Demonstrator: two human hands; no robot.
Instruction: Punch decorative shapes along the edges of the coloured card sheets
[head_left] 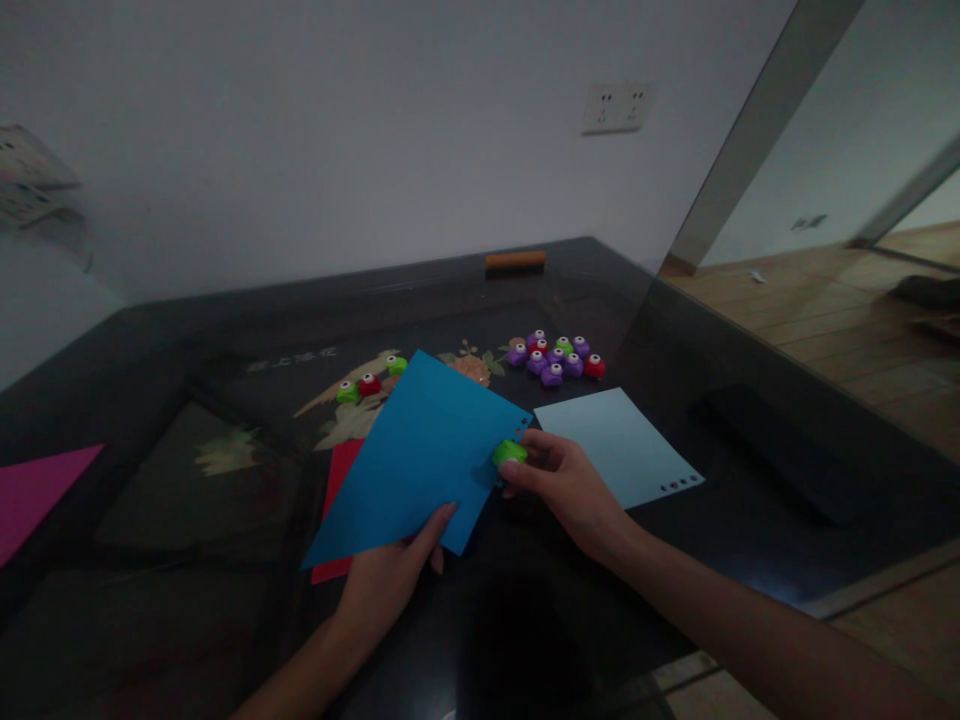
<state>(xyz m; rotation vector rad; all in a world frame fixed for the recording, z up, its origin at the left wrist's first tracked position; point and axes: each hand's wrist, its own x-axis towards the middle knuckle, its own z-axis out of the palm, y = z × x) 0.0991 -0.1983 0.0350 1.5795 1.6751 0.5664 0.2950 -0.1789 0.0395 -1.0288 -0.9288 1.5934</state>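
Observation:
My left hand [401, 570] grips the lower edge of a blue sheet of paper [420, 460], thumb on top, holding it tilted above the table. On the sheet's right edge sits a small green craft punch [509, 455], pinched between the thumb and fingers of my right hand [562, 480]. A few small punched holes show along that edge, above the punch. Partly covered by the blue sheet is a red sheet [336, 480]. To the right lies a pale sheet [619, 445] with several small punched shapes along its near right edge.
Several purple, red and green punches [555, 358] cluster behind the pale sheet. Two green punches [347, 391] and a red one [369, 384] stand at the left. A pink sheet [41, 490] lies far left. An orange-brown cylinder [515, 261] rests near the wall on the dark glossy table [750, 420].

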